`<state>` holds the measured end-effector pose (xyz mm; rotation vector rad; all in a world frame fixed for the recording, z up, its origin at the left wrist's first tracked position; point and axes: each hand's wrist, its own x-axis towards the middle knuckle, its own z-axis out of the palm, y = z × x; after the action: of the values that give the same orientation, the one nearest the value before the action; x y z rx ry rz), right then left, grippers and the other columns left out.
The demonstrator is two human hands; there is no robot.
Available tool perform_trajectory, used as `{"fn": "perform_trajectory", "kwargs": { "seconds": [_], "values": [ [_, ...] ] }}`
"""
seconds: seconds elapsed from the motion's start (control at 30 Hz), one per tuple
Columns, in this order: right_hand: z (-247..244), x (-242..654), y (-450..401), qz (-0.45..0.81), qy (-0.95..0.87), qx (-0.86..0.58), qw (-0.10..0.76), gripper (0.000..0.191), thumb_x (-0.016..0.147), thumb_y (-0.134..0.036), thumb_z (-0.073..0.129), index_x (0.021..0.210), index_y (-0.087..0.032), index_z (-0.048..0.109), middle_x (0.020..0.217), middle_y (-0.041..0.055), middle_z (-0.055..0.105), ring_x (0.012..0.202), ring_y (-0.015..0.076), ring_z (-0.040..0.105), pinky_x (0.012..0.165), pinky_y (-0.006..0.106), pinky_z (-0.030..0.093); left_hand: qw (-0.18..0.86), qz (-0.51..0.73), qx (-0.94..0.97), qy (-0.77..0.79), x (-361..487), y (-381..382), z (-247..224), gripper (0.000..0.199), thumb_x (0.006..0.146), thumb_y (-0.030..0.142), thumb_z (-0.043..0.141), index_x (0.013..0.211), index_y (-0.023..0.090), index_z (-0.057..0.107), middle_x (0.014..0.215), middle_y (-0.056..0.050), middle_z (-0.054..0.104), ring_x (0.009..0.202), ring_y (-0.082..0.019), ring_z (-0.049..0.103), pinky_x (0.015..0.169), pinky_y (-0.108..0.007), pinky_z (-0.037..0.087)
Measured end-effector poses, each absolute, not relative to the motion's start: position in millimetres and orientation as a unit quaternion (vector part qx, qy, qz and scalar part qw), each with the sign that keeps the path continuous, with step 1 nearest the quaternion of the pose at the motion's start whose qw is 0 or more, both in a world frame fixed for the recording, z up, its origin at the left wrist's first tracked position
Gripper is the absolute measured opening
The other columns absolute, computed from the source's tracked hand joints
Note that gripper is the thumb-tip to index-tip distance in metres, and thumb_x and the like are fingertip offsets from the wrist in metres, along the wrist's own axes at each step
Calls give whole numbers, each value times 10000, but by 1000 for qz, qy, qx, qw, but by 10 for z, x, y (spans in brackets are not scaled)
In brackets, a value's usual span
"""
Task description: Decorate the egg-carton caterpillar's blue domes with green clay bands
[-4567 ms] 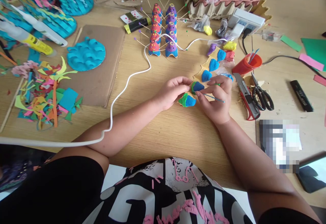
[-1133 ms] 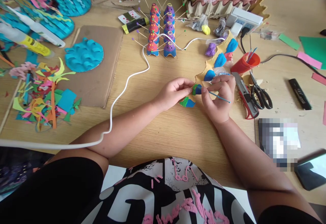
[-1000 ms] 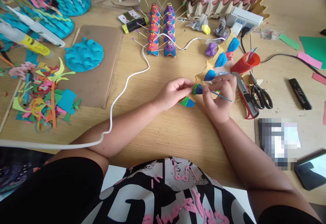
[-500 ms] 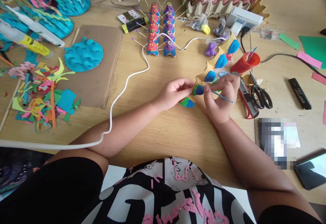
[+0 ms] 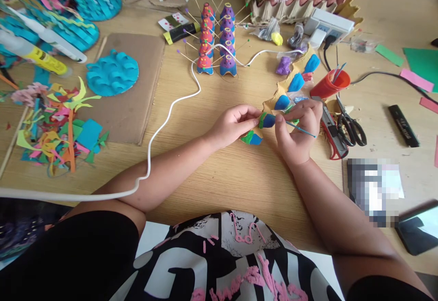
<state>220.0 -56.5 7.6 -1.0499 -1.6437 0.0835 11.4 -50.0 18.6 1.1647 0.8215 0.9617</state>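
Note:
A yellow strip of egg carton (image 5: 270,103) runs diagonally across the table, its bumps partly covered in blue, with green as well on the nearest ones. My left hand (image 5: 236,125) pinches the strip's near end beside a green and blue bump (image 5: 268,120). Against the other side of that bump, my right hand (image 5: 300,129) is closed around a thin blue stick (image 5: 303,130), whose working tip is hidden by the fingers. Below the hands, the last bump (image 5: 252,137) shows green and blue.
Behind the hands stand red and purple egg-carton figures (image 5: 205,61) with pins. A white cable (image 5: 171,113) crosses my left forearm. To the right are an orange cup (image 5: 330,84), scissors (image 5: 351,125) and a box cutter (image 5: 331,132). Paper scraps (image 5: 65,132) lie left.
My right hand has shifted very slightly to the right with the stick. More of the blue on the held bump shows. The left hand keeps its place.

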Motion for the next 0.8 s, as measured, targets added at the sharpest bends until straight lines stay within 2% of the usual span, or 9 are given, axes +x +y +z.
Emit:
{"fn": "perform_trajectory", "kwargs": {
  "seconds": [0.13, 0.3, 0.4, 0.6, 0.8],
  "values": [
    [96, 2178, -571, 30, -687, -432, 584, 244, 981, -504, 720, 893, -282, 667, 962, 47, 565, 1027, 281, 645, 1058, 661, 574, 656, 426, 510, 359, 121, -501, 191, 313, 858, 410, 864, 1047, 184, 758, 771, 7, 696, 575, -68, 514, 493, -211, 386],
    [112, 2142, -613, 55, -729, -437, 523, 260, 960, -556, 733, 903, -304, 707, 989, 57, 587, 1079, 306, 645, 1060, 649, 558, 660, 435, 501, 352, 134, -493, 176, 335, 825, 419, 895, 1022, 188, 752, 816, 2, 730, 558, -60, 514, 474, -213, 359],
    [110, 2126, -613, 56, -738, -426, 521, 221, 951, -518, 759, 906, -305, 721, 996, 53, 586, 1082, 303, 644, 1062, 636, 544, 665, 434, 502, 342, 138, -486, 161, 338, 822, 410, 898, 1026, 186, 746, 851, -8, 756, 545, -52, 512, 466, -214, 342],
    [124, 2122, -604, 14, -725, -449, 523, 232, 982, -494, 725, 865, -299, 677, 936, 55, 580, 990, 277, 632, 930, 576, 587, 655, 440, 509, 344, 134, -484, 151, 354, 829, 451, 903, 1026, 192, 762, 813, 0, 729, 573, -61, 529, 492, -213, 370],
    [140, 2132, -590, 56, -723, -428, 540, 208, 972, -454, 739, 872, -289, 660, 947, 32, 545, 988, 255, 614, 970, 570, 561, 653, 443, 513, 338, 131, -490, 182, 356, 827, 464, 904, 1014, 195, 766, 801, 2, 722, 577, -66, 518, 500, -216, 385]
  ]
}}
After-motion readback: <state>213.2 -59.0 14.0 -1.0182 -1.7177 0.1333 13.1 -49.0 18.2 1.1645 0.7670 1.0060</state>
